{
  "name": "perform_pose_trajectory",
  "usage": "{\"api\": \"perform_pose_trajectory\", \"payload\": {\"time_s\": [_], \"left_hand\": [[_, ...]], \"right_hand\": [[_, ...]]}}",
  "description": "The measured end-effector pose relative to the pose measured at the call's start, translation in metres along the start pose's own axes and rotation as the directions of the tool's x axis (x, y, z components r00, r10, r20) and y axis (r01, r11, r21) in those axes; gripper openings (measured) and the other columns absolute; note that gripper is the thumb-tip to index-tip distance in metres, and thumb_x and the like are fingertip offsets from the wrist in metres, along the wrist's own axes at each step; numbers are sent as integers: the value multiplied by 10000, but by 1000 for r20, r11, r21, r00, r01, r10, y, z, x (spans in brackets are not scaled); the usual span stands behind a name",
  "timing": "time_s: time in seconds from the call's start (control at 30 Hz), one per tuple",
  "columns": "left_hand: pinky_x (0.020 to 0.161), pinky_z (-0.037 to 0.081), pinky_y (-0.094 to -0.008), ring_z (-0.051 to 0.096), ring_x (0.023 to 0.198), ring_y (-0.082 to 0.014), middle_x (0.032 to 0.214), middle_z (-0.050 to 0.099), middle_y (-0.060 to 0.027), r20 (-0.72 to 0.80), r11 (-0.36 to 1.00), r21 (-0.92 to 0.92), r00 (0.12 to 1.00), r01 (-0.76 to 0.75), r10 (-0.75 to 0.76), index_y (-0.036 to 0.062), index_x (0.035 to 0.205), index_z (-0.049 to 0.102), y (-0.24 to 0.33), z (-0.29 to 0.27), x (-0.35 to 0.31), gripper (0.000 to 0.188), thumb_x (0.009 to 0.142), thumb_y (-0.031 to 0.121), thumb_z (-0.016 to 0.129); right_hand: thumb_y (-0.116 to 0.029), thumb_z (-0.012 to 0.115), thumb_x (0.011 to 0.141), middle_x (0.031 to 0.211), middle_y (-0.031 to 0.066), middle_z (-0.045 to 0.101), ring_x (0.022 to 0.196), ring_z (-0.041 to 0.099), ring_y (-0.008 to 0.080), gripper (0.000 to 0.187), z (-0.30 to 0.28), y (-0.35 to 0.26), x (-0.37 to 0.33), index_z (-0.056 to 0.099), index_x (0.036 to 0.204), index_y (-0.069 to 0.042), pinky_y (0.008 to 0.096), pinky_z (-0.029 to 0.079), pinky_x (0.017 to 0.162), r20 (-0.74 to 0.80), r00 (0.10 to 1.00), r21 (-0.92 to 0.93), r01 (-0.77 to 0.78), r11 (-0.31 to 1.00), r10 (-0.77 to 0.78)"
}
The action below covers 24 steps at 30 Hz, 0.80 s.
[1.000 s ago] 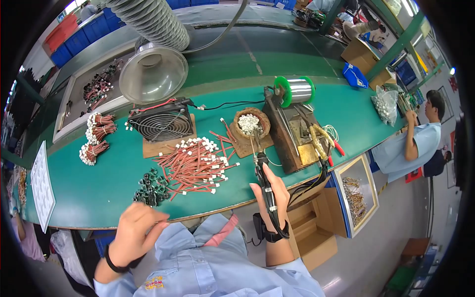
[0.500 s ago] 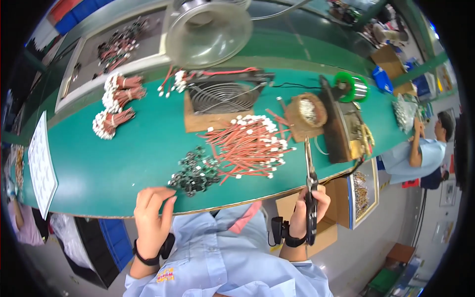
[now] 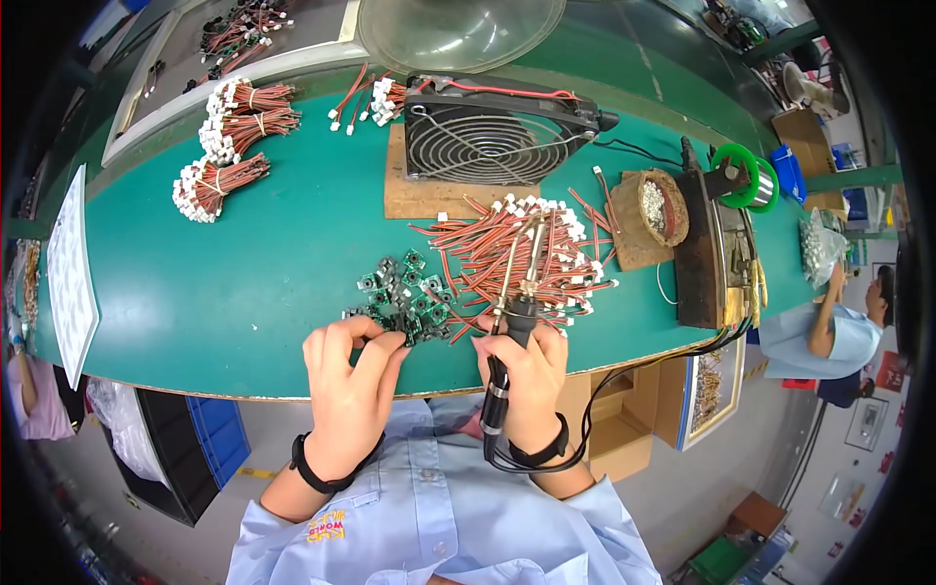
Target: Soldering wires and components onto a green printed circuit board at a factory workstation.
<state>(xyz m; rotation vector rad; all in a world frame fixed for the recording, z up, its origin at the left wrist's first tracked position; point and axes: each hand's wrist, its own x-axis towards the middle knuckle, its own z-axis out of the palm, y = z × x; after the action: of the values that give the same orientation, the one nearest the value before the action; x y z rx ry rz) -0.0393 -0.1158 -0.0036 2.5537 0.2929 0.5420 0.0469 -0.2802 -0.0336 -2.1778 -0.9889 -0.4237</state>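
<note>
My right hand [image 3: 531, 375] is closed around the dark handle of a soldering iron [image 3: 521, 314], whose metal tip and thin side tube point away over a heap of red wire leads with white connectors [image 3: 487, 239]. The tips of its thumb and index finger are beside the near ends of those leads; whether they pinch one I cannot tell. My left hand [image 3: 349, 375] is closed in a pinch at the near edge of a pile of small green circuit boards with black parts [image 3: 429, 292]. A board sits at its fingertips, partly hidden by them.
Behind the leads stands a black fan with a wire guard [image 3: 492, 146] on a wooden board [image 3: 398, 190]. A round tub [image 3: 668, 210], a metal-sided box [image 3: 700, 263] and a green solder spool [image 3: 733, 168] are on the right. Bundled leads [image 3: 219, 185] lie left; a co-worker [image 3: 819, 331] is far right.
My right hand has swung the soldering iron left, over the leads. My left hand has moved right and forward to the circuit boards and closed in a pinch. The view has shifted.
</note>
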Motion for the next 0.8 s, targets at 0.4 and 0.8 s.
{"api": "perform_pose_trajectory", "payload": {"time_s": [0.4,0.8], "left_hand": [[737,434,-335,558,839,-239,974,578,-111,57,926,-374,998,59,-41,9,1004,601,29,-16,17,292,725,3,687],[621,460,-260,582,692,-131,767,609,-72,370,630,-728,928,269,31,-8,859,625,30,-19,16,70,794,-1,650]], "right_hand": [[115,661,759,854,134,605,768,600,211,405,-35,-9,-14,401,1005,-74,323,496,708,-17,954,480,-256,839,301],[140,610,784,858,162,587,768,613,212,404,-55,-19,-25,369,1017,-84,327,521,700,173,924,720,-355,596,341]]}}
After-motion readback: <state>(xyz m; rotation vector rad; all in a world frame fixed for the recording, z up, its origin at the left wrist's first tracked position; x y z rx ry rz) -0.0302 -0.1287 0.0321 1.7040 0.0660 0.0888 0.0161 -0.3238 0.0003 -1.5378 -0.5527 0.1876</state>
